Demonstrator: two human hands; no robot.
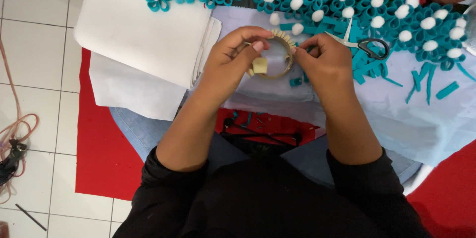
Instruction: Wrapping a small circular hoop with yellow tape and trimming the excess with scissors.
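Right at the middle of the view, a beige ring [275,55] of thin card or tape core is held up between both hands, just above a pale blue cloth [421,119] spread over the person's lap. The left hand [233,59] pinches the ring's left side, thumb and forefinger closed on its rim, with a small beige square tab [260,65] showing just below those fingers. The right hand [322,57] has its fingertips pressed together on the ring's right edge. Short beige strips stand along the ring's top like teeth. It looks light and fairly stiff but easily crushed, so a gentle hold on the rim at opposite sides, as both hands have it, seems the safest place to take it.

Just right of the hands lie scissors [364,45] with black handles, among loose teal strips [431,82]. Beyond the hands, a dense spread of teal looped flowers [347,5] with white pompom centres fills the far side. To the left sits a stack of white sheets [139,30], partly over a red mat [104,158] on the white tiled floor [34,45]. A tangle of cord [12,144] lies at the far left.
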